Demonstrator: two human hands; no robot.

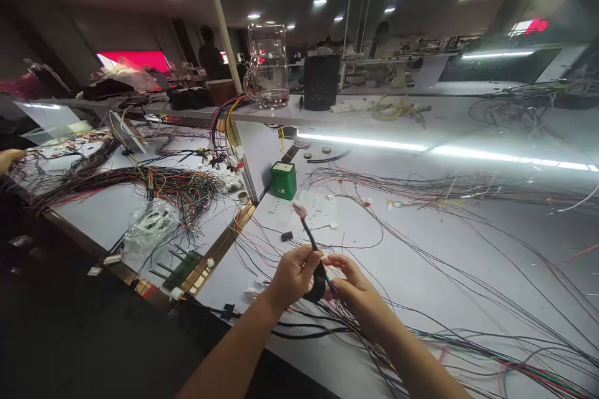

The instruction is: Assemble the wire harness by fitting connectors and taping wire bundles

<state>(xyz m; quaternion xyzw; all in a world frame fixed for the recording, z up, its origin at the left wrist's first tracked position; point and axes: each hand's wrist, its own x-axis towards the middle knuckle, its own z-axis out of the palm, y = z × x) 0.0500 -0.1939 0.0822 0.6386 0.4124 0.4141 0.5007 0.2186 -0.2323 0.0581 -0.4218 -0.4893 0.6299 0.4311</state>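
Note:
My left hand (296, 273) pinches a black taped cable (309, 235) between thumb and fingers. A pale pinkish end (299, 210) of this cable points away from me. Just to the right, my right hand (350, 283) has its fingers closed around the loose wires (344, 307) of the same bundle. A black roll of tape (317, 285) hangs below the cable, between both hands. Beyond my hands, a small black connector (287, 236) lies on a printed sheet (276, 215), near a green box (283, 180).
Long wires (449, 262) run across the white table to the right. A large wire bundle (173, 181) covers the left table. A glass jug (268, 68) and a black container (321, 81) stand on the shelf (290, 113). Another person's hand (10, 159) shows at far left.

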